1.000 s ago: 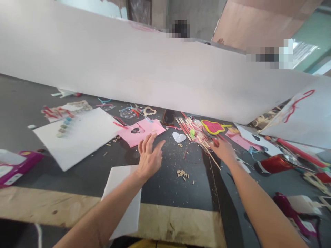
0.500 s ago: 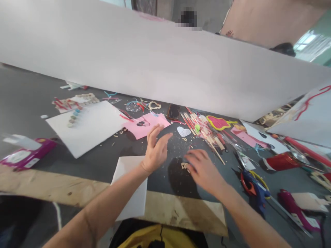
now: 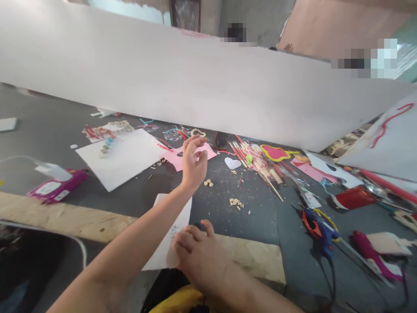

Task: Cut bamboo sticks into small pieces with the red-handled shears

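Observation:
My left hand point(image 3: 194, 165) is raised over the dark table beside a pink paper cut-out point(image 3: 174, 160), its fingers curved and apart, holding nothing. My right hand point(image 3: 197, 252) is near the table's front edge, over a white sheet point(image 3: 159, 250) with small green writing; its fingers are partly spread, and I see nothing held. One little pile of short wooden pieces point(image 3: 208, 183) lies just right of my left wrist. Another scatter of such pieces point(image 3: 236, 203) lies above and to the right of my right hand. A white heart point(image 3: 233, 163) rests behind them.
At left are a large white board point(image 3: 120, 158) and a purple device point(image 3: 58, 187). Wooden sticks point(image 3: 257, 165) and a pink shape with yellow edging point(image 3: 276, 153) lie at the back. Right are a blue glue gun point(image 3: 322, 232), red can point(image 3: 356, 196) and another purple device point(image 3: 374, 254).
My right hand has moved left and toward me, from the wooden pieces to the white sheet. My left hand has risen slightly away from me. The piles of pieces now show more fully.

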The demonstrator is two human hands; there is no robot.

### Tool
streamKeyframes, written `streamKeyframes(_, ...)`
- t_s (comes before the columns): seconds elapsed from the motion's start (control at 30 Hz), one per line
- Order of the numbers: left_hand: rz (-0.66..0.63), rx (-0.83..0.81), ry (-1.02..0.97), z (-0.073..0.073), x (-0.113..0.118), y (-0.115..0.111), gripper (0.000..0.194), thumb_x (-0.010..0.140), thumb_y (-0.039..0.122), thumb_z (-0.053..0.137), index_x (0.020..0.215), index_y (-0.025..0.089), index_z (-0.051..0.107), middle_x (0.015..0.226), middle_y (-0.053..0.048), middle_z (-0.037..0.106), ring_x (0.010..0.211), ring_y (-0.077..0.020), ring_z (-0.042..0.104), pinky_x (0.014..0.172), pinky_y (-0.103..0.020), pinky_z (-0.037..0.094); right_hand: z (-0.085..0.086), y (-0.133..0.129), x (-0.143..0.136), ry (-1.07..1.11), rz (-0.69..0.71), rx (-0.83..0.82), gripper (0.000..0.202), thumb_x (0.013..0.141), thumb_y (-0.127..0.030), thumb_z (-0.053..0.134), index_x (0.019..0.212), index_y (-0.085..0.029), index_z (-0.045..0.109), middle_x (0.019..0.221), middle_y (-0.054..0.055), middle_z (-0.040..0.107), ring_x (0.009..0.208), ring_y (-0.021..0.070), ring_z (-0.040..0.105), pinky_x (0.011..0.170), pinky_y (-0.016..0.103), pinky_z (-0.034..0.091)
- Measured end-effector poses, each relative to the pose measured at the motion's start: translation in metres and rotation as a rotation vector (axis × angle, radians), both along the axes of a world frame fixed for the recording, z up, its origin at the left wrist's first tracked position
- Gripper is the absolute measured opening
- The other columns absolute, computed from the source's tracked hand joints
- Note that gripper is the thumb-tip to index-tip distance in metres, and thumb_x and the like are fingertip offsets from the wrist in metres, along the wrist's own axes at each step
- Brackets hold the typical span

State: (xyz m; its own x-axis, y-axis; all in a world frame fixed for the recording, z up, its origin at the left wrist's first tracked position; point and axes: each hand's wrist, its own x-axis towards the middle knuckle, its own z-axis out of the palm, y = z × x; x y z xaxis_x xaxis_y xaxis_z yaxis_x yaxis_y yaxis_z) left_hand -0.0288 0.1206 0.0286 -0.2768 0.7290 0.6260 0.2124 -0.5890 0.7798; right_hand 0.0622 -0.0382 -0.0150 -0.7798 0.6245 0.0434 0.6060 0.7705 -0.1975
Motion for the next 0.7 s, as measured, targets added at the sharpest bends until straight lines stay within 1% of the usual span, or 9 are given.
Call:
streamKeyframes(0.13,0.003,-0.005,-0.012,-0.026,0.013,-0.003,0.026,0.079,0.008,0.043,0.099,0.019,0.056,0.117,-0.009,0.045,0.093,-0.0142,0.055,0.081,-0.031,0.048,0.019,-0.005,0.021,0.060,-0.025,-0.015,0.035,0.085,-0.039,0.051,0.115,-0.022,0.049,0.126,0.005,0.051,0.118,0.0205,0.037,0.093,0.040,0.033)
streamKeyframes(0.2,-0.026,-0.034,0.043,-0.040,0.018,-0.008,0.025,0.079,0.008,0.044,0.098,0.018,0.057,0.115,-0.009,0.047,0.090,-0.0139,0.056,0.077,-0.029,0.049,0.028,-0.005,0.049,0.128,-0.139,0.018,0.029,0.085,-0.034,0.051,0.112,-0.023,0.052,0.119,0.002,0.057,0.113,0.0185,0.042,0.093,0.037,0.033)
streamKeyframes(0.27,-0.065,-0.036,0.101,-0.050,0.021,-0.013,0.026,0.079,0.007,0.044,0.099,0.018,0.056,0.116,-0.009,0.047,0.085,-0.0128,0.056,0.073,-0.027,0.049,0.034,-0.005,0.090,0.162,-0.334,0.082,0.017,0.088,-0.028,0.046,0.099,-0.024,0.058,0.101,0.002,0.064,0.102,0.0165,0.050,0.091,0.035,0.034)
streamKeyframes(0.33,-0.096,-0.026,0.165,-0.054,0.024,-0.017,0.027,0.079,0.007,0.044,0.100,0.018,0.056,0.116,-0.009,0.047,0.084,-0.0129,0.057,0.072,-0.028,0.049,0.037,-0.006,0.139,0.101,-0.603,0.128,0.016,0.086,-0.029,0.044,0.085,-0.024,0.058,0.089,0.003,0.066,0.092,0.0165,0.055,0.086,0.032,0.038)
streamKeyframes(0.4,-0.110,-0.016,0.226,-0.056,0.026,-0.020,0.027,0.080,0.008,0.044,0.101,0.019,0.056,0.115,-0.009,0.049,0.087,-0.0142,0.057,0.076,-0.030,0.049,0.036,-0.010,0.189,0.021,-0.928,0.208,0.016,0.084,-0.032,0.041,0.083,-0.023,0.054,0.086,0.006,0.064,0.083,0.0194,0.059,0.073,0.032,0.044)
streamKeyframes(0.5,-0.125,-0.007,0.306,-0.058,0.028,-0.022,0.028,0.080,0.008,0.043,0.101,0.019,0.057,0.113,-0.008,0.051,0.094,-0.0160,0.056,0.084,-0.033,0.048,0.031,-0.020,0.249,-0.039,-1.201,0.263,0.019,0.079,-0.039,0.040,0.081,-0.022,0.049,0.067,0.008,0.060,0.056,0.0241,0.057,0.048,0.034,0.039)
streamKeyframes(0.57,-0.138,0.009,0.348,-0.059,0.028,-0.023,0.028,0.080,0.006,0.042,0.100,0.019,0.057,0.112,-0.008,0.053,0.098,-0.0166,0.055,0.086,-0.032,0.047,0.024,-0.025,0.275,-0.109,-1.474,0.209,0.026,0.075,-0.049,0.042,0.080,-0.024,0.048,0.064,0.006,0.060,0.052,0.0248,0.058,0.048,0.034,0.040)
streamKeyframes(0.63,-0.139,0.027,0.385,-0.060,0.028,-0.024,0.029,0.080,0.005,0.041,0.099,0.018,0.057,0.110,-0.009,0.054,0.101,-0.0170,0.054,0.087,-0.032,0.046,0.016,-0.024,0.290,-0.105,-1.560,0.094,0.035,0.071,-0.057,0.043,0.078,-0.023,0.050,0.065,0.007,0.062,0.053,0.0253,0.059,0.049,0.035,0.042)
streamKeyframes(0.7,-0.139,0.042,0.445,-0.061,0.027,-0.023,0.030,0.080,0.004,0.040,0.100,0.017,0.057,0.107,-0.009,0.057,0.101,-0.0176,0.054,0.087,-0.032,0.046,0.011,-0.019,0.298,-0.078,-1.518,0.061,0.039,0.069,-0.061,0.045,0.072,-0.023,0.052,0.060,0.006,0.062,0.049,0.0245,0.058,0.047,0.035,0.043)
